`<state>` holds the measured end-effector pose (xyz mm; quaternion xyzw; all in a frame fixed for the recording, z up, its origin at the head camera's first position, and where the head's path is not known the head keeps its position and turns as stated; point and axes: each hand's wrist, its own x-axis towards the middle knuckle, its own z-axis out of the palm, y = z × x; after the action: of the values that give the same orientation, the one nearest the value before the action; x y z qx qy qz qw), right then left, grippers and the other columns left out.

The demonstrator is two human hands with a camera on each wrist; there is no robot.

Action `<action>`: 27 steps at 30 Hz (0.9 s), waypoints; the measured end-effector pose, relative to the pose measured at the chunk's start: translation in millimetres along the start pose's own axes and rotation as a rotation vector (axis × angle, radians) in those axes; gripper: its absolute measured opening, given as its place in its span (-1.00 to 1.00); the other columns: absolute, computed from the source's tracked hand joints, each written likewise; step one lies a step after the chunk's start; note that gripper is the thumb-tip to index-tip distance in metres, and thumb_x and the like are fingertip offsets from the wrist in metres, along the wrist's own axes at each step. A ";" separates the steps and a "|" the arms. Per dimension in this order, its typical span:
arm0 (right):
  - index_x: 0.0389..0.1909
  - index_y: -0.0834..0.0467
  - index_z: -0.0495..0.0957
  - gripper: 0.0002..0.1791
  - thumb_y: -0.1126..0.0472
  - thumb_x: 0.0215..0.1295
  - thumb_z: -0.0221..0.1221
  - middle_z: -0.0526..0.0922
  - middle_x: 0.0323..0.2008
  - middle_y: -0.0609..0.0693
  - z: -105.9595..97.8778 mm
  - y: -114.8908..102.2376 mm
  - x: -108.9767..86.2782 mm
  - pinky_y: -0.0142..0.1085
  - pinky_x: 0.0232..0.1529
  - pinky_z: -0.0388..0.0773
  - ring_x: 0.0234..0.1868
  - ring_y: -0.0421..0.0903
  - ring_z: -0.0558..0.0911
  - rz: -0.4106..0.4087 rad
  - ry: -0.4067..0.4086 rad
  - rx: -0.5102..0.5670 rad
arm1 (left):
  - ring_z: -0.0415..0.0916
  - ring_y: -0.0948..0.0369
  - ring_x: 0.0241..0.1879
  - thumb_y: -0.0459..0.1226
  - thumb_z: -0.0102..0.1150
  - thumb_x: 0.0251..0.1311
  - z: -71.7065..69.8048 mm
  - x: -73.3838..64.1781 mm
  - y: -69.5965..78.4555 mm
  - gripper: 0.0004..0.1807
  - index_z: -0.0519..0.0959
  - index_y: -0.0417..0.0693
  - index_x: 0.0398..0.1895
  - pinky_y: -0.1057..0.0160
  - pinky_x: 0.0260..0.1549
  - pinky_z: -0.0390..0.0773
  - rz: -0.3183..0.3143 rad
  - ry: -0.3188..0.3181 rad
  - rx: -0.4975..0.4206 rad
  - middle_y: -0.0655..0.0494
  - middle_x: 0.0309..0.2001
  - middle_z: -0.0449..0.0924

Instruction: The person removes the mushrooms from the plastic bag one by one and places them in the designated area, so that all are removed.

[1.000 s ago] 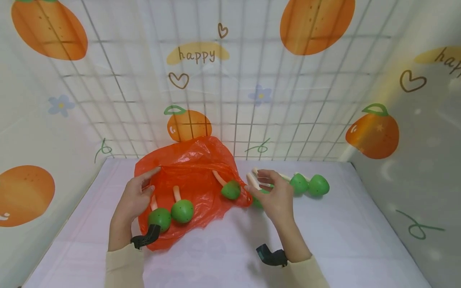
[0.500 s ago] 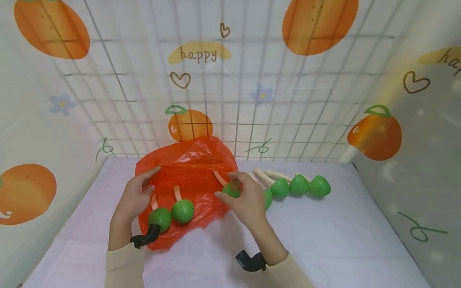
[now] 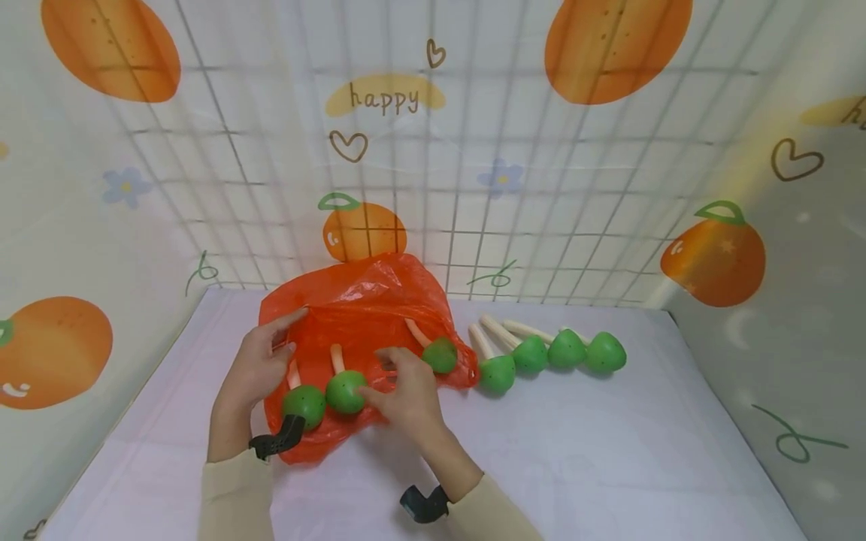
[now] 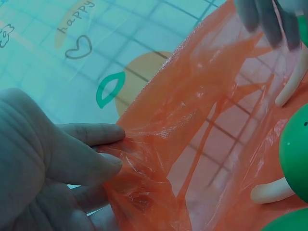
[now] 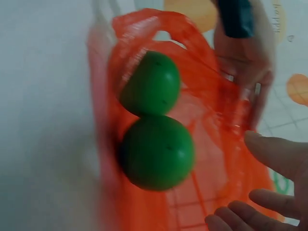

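The left hand (image 3: 250, 373) pinches the red plastic bag (image 3: 358, 327), likely steadying it. The right hand (image 3: 410, 392), half spread, holds nothing.

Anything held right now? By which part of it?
Left hand pinches the red plastic bag by its left edge in the head view; right hand holds nothing.
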<state>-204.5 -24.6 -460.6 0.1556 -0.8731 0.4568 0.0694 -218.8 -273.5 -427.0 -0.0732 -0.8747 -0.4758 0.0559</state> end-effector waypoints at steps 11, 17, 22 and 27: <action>0.14 0.22 0.66 -0.35 0.03 0.06 0.62 0.70 0.01 0.09 39.4 11.2 -1.3 -0.06 0.06 0.69 0.06 0.12 0.66 0.020 -0.046 -0.028 | 0.29 -0.21 0.49 -0.61 -0.08 0.42 -0.2 -0.1 0.2 -0.36 0.37 -0.16 0.56 -0.22 0.40 0.36 -0.019 0.006 -0.008 -0.18 0.51 0.36; 0.10 0.19 0.67 -0.39 0.04 0.06 0.62 0.70 -0.02 0.05 49.6 12.1 -1.8 -0.09 0.04 0.69 0.00 0.04 0.65 0.033 -0.028 -0.057 | 0.28 -0.21 0.50 -0.61 -0.08 0.42 -1.0 -0.1 1.0 -0.36 0.37 -0.17 0.56 -0.22 0.39 0.37 -0.014 0.005 -0.006 -0.19 0.51 0.36; 0.09 0.19 0.67 -0.41 0.07 0.05 0.63 0.71 -0.03 0.03 55.4 14.2 -2.5 -0.09 0.03 0.69 -0.02 0.01 0.65 0.041 -0.004 -0.065 | 0.27 -0.21 0.50 -0.61 -0.08 0.42 -0.8 -0.6 1.6 -0.35 0.37 -0.17 0.56 -0.21 0.38 0.39 -0.023 0.003 -0.008 -0.21 0.51 0.35; 0.10 0.19 0.67 -0.42 0.12 0.07 0.61 0.71 -0.05 0.03 57.3 15.7 -3.8 -0.10 0.00 0.70 -0.04 0.00 0.65 0.038 0.006 -0.053 | 0.28 -0.22 0.49 -0.61 -0.08 0.42 -0.6 -0.7 2.7 -0.35 0.36 -0.18 0.56 -0.22 0.38 0.39 -0.025 0.003 -0.011 -0.22 0.51 0.35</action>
<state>-205.0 -62.4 -506.6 0.1355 -0.8875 0.4353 0.0673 -217.6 -272.6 -424.6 -0.0617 -0.8729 -0.4812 0.0510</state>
